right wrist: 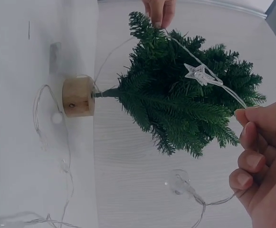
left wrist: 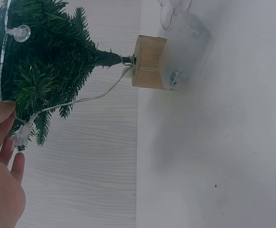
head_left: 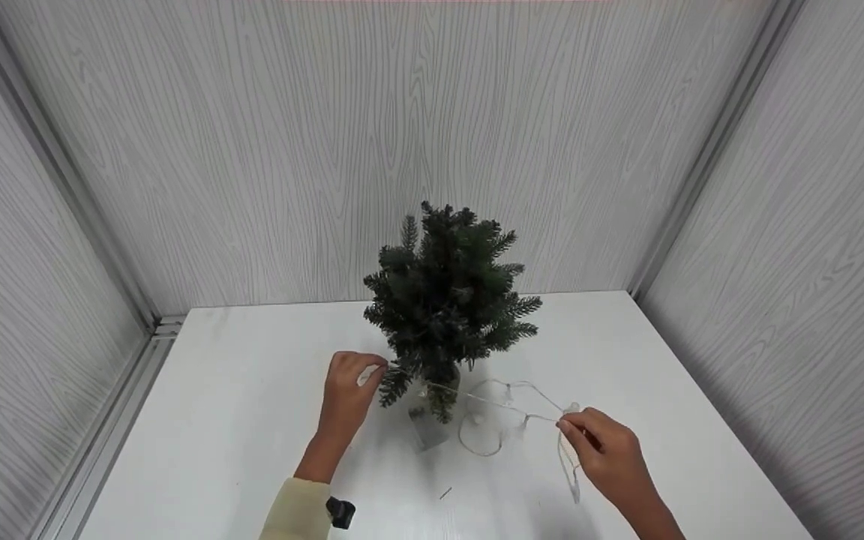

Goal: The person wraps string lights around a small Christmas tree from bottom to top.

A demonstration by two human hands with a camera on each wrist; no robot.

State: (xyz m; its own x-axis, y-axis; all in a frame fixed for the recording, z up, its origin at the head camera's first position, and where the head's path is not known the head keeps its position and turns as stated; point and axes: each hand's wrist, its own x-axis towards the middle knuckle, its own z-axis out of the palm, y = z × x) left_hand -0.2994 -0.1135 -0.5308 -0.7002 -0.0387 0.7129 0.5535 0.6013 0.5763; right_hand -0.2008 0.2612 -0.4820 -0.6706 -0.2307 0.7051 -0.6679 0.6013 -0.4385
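A small artificial Christmas tree [head_left: 451,289] stands upright on the table, on a round wooden base [right wrist: 77,97]. My left hand [head_left: 347,390], at the tree's lower left branches, pinches a clear string light wire [left wrist: 3,61]. One end of this wire runs down to the base. Near those fingertips hangs a clear ornament [left wrist: 22,135]. To the right of the tree, my right hand [head_left: 606,454] pinches the same string between thumb and forefinger. The stretch between both hands passes across the tree, with a clear star [right wrist: 198,74] on it. More string droops from the right hand.
Loose loops of the string [head_left: 481,452] lie on the white table [head_left: 214,420] right of the base. A clear plastic piece [head_left: 427,433] lies before the base, and a thin dark strip [head_left: 445,493] nearer the front edge. Wood-grain panels [head_left: 289,150] enclose the back and sides.
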